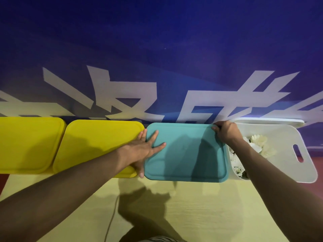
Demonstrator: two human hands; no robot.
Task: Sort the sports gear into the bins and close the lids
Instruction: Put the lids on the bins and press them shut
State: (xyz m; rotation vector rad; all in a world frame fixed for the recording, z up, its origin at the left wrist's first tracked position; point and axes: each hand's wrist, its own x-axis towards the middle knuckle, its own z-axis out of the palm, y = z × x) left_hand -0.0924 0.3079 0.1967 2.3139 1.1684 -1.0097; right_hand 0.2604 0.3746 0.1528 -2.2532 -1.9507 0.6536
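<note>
single head-worn wide-angle view, close above, forward and down onto a row of lidded bins [97, 147]

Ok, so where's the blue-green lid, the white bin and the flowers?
teal lid [188, 154]: head view, middle of its flat top.
white bin [279, 137]: head view, inner face of its far wall.
white flowers [258, 139]: head view, a bloom inside the bin.
</note>
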